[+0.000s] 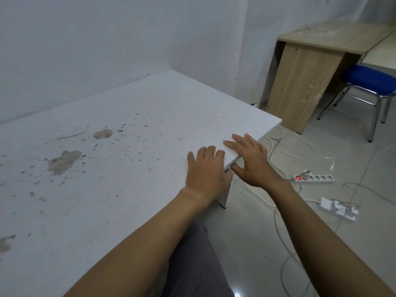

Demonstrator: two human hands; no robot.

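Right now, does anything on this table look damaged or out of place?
Yes. The table has brownish patches and dark specks across its left part, as if the white surface has chipped or stained. On the floor, cables sprawl loose.

A head-worn wide-angle camera, the only view, looks forward and down from close above a white table, with tiled floor and a wooden desk at right.

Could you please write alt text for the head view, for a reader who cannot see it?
A person's left hand lies flat on a stained white table by its edge; the right hand grips that edge, thumb underneath. Power strips and cables lie on the floor.
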